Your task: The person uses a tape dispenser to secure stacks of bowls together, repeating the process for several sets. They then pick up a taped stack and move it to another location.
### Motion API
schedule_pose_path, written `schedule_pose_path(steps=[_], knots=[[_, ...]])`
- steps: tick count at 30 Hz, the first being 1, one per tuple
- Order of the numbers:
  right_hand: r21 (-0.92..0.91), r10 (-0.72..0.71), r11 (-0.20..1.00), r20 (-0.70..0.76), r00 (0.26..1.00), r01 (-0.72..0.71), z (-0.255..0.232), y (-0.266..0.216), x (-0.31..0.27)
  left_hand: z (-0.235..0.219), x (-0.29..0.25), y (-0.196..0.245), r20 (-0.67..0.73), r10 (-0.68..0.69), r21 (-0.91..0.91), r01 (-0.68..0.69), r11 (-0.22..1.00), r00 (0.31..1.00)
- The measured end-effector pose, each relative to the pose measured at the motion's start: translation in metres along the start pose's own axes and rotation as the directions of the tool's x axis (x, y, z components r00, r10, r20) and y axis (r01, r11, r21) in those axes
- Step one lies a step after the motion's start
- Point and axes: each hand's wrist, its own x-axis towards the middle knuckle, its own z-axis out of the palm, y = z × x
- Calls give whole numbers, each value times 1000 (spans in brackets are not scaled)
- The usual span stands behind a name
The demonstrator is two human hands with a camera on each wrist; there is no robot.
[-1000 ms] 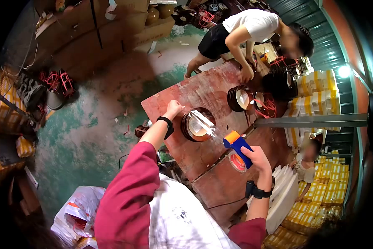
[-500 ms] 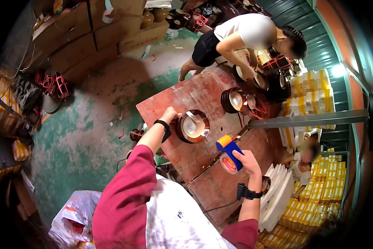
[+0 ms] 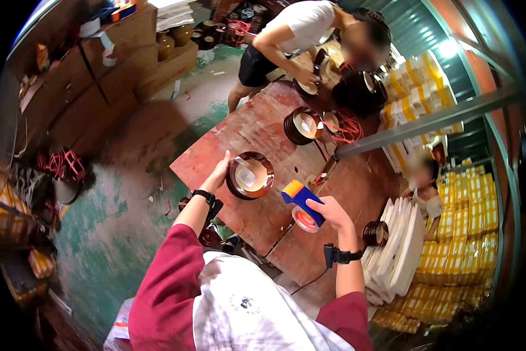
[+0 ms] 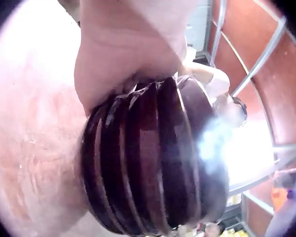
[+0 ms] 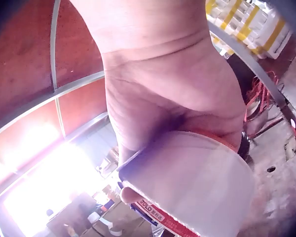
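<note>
A stack of dark brown bowls (image 3: 251,175) with cream insides stands near the table's left edge, a pale strip lying in the top bowl. My left hand (image 3: 219,171) rests against the stack's left side; in the left wrist view the hand (image 4: 130,54) lies against the rims of the bowls (image 4: 150,158), its fingertips hidden. My right hand (image 3: 334,214) grips a blue and orange tape dispenser (image 3: 307,205), held over the table to the right of the bowls. The right wrist view shows that hand (image 5: 172,94) around the dispenser with its tape roll (image 5: 192,182).
Another bowl stack (image 3: 303,126) and red straps (image 3: 348,126) lie farther back on the red table (image 3: 216,146). A person in white (image 3: 301,29) bends over the far end. A metal bar (image 3: 427,123) crosses at right; white slabs (image 3: 394,251) stand below it.
My left hand has gone from beyond the rim to the bowls' side. The clear tape strip stretched between bowls and dispenser is no longer seen. The person opposite has shifted, handling bowls.
</note>
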Motion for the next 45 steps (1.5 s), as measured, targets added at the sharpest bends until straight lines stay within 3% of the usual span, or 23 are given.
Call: schedule_pose_path(steps=[6,7,9,10,12,13,14,15,16,17,19,22,31,37,40,45], knots=[[-56,-78,995,12,997,79,-11,36,14,-9,5,-11,-68,-129,-37,126,991,989],[-64,-92,994,13,996,93,-13,45,18,-2,-2,-9,-187,0,15,2,1000,982],[-80,-120,989,11,993,120,-19,64,27,13,-18,-10,-383,272,160,-227,961,883],[-115,-158,981,11,987,158,-18,69,31,18,-22,-19,-397,502,291,-413,863,768],[96,-96,992,189,977,79,-15,61,27,63,-76,17,-167,721,594,-515,618,672],[100,-73,994,204,976,53,-15,69,31,80,-91,37,31,737,735,-515,441,675],[167,-77,985,256,964,34,-19,78,34,99,-98,39,120,780,900,-399,175,614],[116,-140,986,189,972,119,-20,80,33,96,-89,36,248,725,912,-407,48,643],[65,-181,983,138,974,173,-22,96,43,103,-87,32,269,672,945,-325,-44,690],[139,-149,982,134,980,130,-21,94,37,109,-84,29,277,624,960,-232,-154,730],[-87,-271,960,-59,961,266,-19,113,51,114,-84,22,237,584,968,-139,-208,776],[-47,-245,969,-64,967,242,-21,126,54,113,-84,15,279,584,945,-111,-307,762],[175,-253,954,40,967,243,-21,142,57,112,-78,11,312,583,934,-132,-331,750],[195,-209,962,83,974,190,-15,152,68,110,-76,9,312,576,936,-140,-323,755],[229,-242,946,40,969,227,-9,156,68,110,-75,10,331,580,931,-156,-332,744],[97,-296,949,-51,954,300,-3,177,88,101,-72,10,342,592,934,-196,-298,729]])
